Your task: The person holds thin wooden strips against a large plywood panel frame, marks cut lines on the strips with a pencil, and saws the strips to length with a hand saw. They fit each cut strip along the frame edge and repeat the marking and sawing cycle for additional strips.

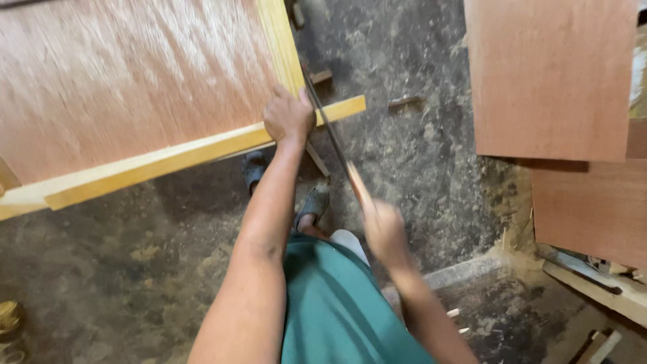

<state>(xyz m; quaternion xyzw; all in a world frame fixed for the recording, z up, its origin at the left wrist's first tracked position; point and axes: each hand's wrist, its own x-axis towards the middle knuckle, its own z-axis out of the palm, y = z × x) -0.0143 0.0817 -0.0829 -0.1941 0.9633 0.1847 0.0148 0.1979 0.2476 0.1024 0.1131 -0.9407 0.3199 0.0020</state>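
My left hand [288, 116] presses down on the corner of a large plywood panel [128, 81], where its pale wooden frame strip [175, 156] meets the upright strip [280, 40]. The frame strip sticks out past the corner to the right. My right hand [384, 229] is blurred and grips the handle of a hand saw [330, 131]. The thin dark blade runs up and left, lying against the strip just right of my left hand.
Several reddish plywood sheets [552, 74] lean at the right. The concrete floor [418, 148] is covered in sawdust, with small wood scraps [404, 102] on it. My sandalled feet [313, 202] stand below the panel. Timber offcuts [593, 286] lie at the lower right.
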